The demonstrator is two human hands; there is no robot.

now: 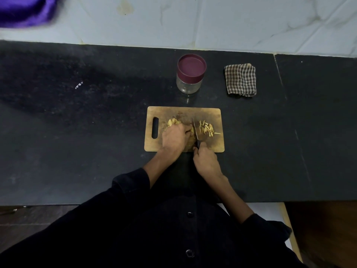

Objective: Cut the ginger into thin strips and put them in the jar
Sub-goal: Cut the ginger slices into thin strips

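Head view: jar (190, 74) lidded, seemingly empty; left hand (174, 139) fingers press ginger (172, 122); right hand (205, 161) grips knife (195, 130).

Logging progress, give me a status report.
Left hand holds yellow ginger; right hand grips black-handled knife. Cut strips on wooden board. Maroon-lidded glass jar closed.

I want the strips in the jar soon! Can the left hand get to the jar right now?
Probably not yet. The left hand is holding down the ginger beside the knife. The path to the jar looks free, but its lid is on.
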